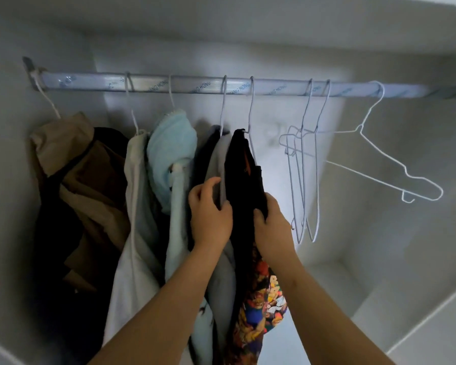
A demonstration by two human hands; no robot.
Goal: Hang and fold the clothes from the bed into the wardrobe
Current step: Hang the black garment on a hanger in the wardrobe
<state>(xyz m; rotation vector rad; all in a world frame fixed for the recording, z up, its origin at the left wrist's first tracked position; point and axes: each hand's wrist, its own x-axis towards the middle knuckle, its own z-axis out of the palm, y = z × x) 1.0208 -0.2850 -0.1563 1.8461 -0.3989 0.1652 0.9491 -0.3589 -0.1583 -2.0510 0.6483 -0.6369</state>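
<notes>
While the fingers [207, 185] of the left hand [211, 219] curl round the edge of the grey garment [216, 164] at centre frame, they grip that cloth and hold it off toward the left. Right hand [273, 227], just right of centre: fingers [260, 216] bunched, pinching a fold of the black garment [244, 180].

The black garment hangs between the two hands on a wire hanger [251, 111] hooked over the rail [184, 84]. A bright cartoon print [261, 299] shows on its lower part, lower centre.

Leftward along the rail, each on its own hanger:
- grey garment, touching the black one
- pale blue fleecy piece [169, 154]
- white garment [134, 206]
- brown jacket [71, 164], far left, over something dark

Right half of frame: two bare hangers [304, 180] close together, and a third bare hanger [379, 154] turned broadside, well apart from the clothes. The pale inside of the wardrobe [366, 233] lies behind.

Judgement: the hanging looks well along. Five pieces are up, and the black garment seems already on the rail, the hands likely spacing or straightening it. Three spare hangers suggest room for more. What remains cannot be told, as the bed is out of view. No folded clothes show anywhere in frame, so the folding part looks not yet started, or is stowed out of sight.
</notes>
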